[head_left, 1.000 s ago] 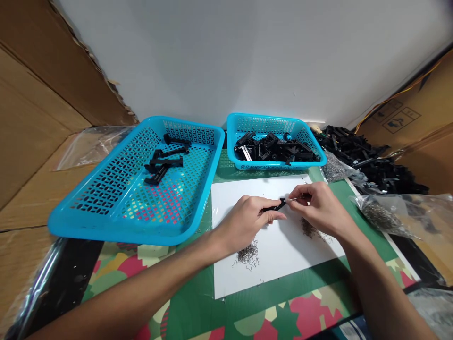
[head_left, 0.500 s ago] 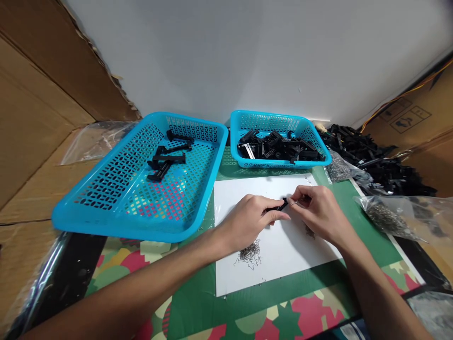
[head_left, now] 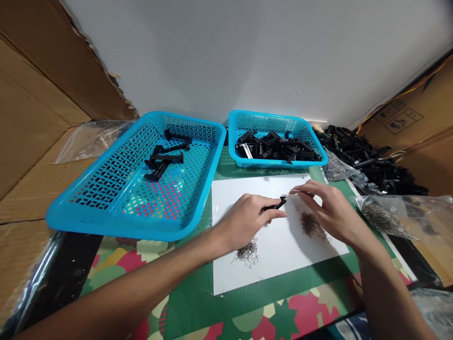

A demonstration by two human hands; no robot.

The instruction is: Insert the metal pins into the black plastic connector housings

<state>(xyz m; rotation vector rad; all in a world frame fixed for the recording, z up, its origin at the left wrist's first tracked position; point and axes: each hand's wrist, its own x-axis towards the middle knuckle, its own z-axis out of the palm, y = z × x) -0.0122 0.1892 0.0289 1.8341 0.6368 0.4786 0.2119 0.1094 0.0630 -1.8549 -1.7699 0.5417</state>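
Observation:
My left hand [head_left: 246, 219] is closed on a black plastic part [head_left: 282, 203], pinched between thumb and fingers above the white sheet [head_left: 272, 255]. One end of the part sticks out past the fingertips. A short gap to the right, my right hand [head_left: 327, 205] is closed on a thin metal tool [head_left: 293, 191] whose tip points left; most of it is hidden by the fingers. Small bent wire pieces lie in a pile [head_left: 247, 250] below my left hand. Another pile of small metal pieces [head_left: 311, 225] lies under my right hand.
A large blue basket [head_left: 116, 232] at left holds several black parts [head_left: 164, 158]. A smaller blue basket [head_left: 279, 163] at the back is full of them. At right are a heap of black parts [head_left: 375, 160] and a plastic bag of metal pieces [head_left: 382, 217]. Cardboard stands at both sides.
My right hand has moved away from the black part with the metal tool, up and slightly right, uncovering the right pile. My left hand still holds the part in nearly the same place.

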